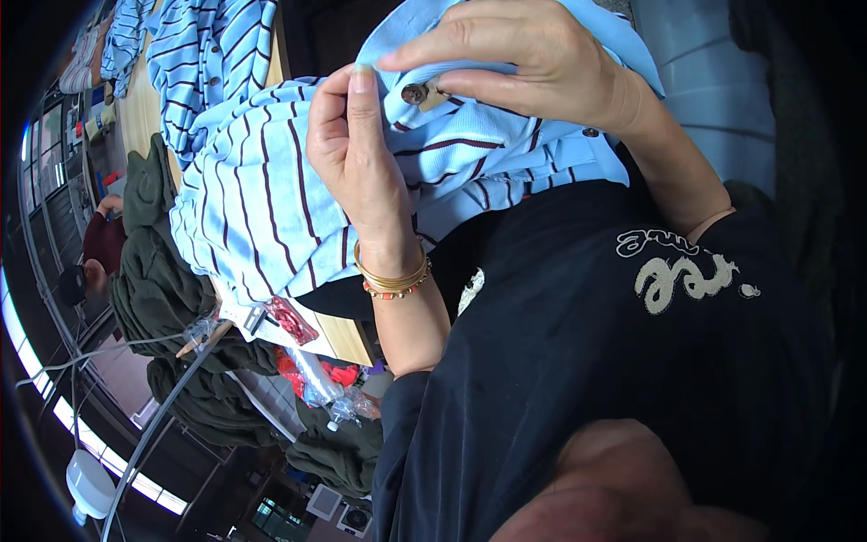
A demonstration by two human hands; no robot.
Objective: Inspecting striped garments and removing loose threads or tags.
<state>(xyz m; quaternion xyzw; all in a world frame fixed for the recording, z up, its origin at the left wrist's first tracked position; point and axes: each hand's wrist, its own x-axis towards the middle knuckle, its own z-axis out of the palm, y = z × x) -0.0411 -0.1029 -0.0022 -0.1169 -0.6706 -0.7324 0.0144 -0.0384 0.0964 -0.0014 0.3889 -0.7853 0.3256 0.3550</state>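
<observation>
**Both hands pinch a striped shirt at its button**

The left hand (357,149) is closed on the light blue striped shirt (262,194), its thumb lying straight up along the fabric just left of the brown button (414,93), the other fingers tucked behind the cloth. The right hand (533,59) comes over from above, fingers curled down and pressed on the fabric just right of the button, so the two hands nearly meet around it. The left forearm rises steeply from below the button, with gold and red bracelets (393,278) at the wrist; the right forearm slants down to the right of it. The shirt drapes from the button down and left, over the wooden table (343,334). Further left of the button lie a similar striped shirt (212,54) and dark green garments (163,280).
</observation>
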